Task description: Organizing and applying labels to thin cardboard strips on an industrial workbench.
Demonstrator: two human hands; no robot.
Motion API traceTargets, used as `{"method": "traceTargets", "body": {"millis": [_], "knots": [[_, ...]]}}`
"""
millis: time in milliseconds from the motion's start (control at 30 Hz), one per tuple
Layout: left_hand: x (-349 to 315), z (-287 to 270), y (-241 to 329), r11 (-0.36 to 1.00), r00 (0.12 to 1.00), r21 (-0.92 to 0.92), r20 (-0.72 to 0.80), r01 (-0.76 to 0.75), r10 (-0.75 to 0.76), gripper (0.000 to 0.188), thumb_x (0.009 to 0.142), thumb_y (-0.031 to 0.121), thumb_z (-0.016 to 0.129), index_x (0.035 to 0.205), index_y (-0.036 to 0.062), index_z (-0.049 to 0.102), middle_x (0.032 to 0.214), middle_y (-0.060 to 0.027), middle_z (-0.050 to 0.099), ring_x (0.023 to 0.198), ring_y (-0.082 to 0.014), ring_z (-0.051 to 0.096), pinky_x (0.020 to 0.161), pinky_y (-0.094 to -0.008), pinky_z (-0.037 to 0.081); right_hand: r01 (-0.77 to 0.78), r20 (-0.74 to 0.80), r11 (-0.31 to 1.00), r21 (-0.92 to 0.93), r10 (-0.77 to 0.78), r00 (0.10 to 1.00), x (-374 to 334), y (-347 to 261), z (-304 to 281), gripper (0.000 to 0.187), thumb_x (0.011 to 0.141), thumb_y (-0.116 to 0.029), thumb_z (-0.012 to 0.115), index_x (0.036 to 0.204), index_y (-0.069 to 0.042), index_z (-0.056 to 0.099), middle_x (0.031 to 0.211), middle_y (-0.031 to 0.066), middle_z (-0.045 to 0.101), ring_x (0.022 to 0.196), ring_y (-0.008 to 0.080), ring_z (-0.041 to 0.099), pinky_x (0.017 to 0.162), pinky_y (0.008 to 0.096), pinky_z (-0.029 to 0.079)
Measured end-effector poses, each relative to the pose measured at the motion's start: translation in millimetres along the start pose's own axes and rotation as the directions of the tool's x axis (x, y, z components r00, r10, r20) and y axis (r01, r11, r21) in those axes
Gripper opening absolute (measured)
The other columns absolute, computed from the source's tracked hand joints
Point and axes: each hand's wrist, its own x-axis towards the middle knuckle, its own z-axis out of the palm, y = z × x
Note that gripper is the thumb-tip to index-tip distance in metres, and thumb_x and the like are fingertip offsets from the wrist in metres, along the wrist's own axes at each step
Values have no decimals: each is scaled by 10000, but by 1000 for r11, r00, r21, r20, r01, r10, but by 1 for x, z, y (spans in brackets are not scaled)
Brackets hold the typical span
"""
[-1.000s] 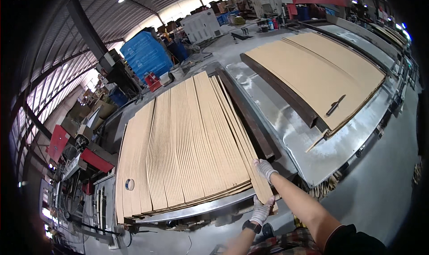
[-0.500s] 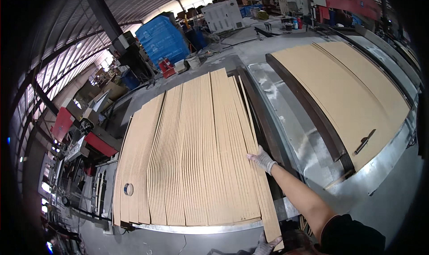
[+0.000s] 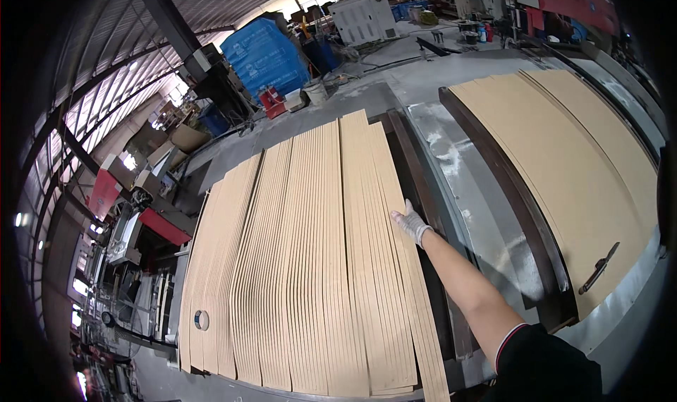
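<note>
My right hand, in a pale glove, reaches in from the lower right. Its fingertips touch the right edge of the outermost long tan strip, and its thumb stands apart from the fingers. That strip lies slightly askew along the right side of a wide pile of overlapping tan strips, its near end running out of the picture. Further left on the pile is a small ring, like a roll of tape. My left hand is out of the picture.
Dark rails run along the pile's right side. Beyond them lies a second stack of tan sheets, with a dark knife-like tool on its near part. Machinery stands at left; a blue-wrapped load and red container stand behind.
My left hand, earlier at the outermost strip's near end, has gone out of view. The right hand has shifted farther up that strip's edge. The whole view has tilted slightly.
</note>
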Motion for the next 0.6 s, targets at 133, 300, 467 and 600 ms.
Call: {"method": "traceTargets", "body": {"millis": [133,300,467,600], "knots": [[-2,-8,-25,952,982,277,-101,-127,161,459,824,150,712,1213,4,516,1054,-129,642,874,-254,643,796,-328,533,-47,5,993,-107,48,999,39,-6,-26,933,886,-434,560,1459,35,-7,1474,250,265,1376,291,282,1107,335,256],[54,-60,-65,882,834,-109,-291,458,-469,542,828,537,623,698,15,688,690,-94,668,616,-165,589,543,-286,453,48,29,930,-364,-40,999,-63,-64,-9,879,847,-428,598,1446,35,150,1475,249,262,1379,328,265,1108,361,258],[61,-4,17,810,804,-484,-306,330,-510,616,737,239,802,1227,32,492,1102,-99,593,938,-238,596,775,-358,527,-152,-216,531,-833,-59,975,-188,-64,-40,932,761,-219,691,1472,-57,111,1515,213,179,1353,357,308,1099,364,287],[61,-2,13,783,903,-577,-172,231,-393,436,831,243,715,1177,44,539,1042,-95,598,938,-233,588,845,-353,501,-186,-187,764,-618,87,979,-199,-16,-58,994,751,-153,674,1483,-72,7,1479,244,252,1361,353,294,1126,354,254]]}}
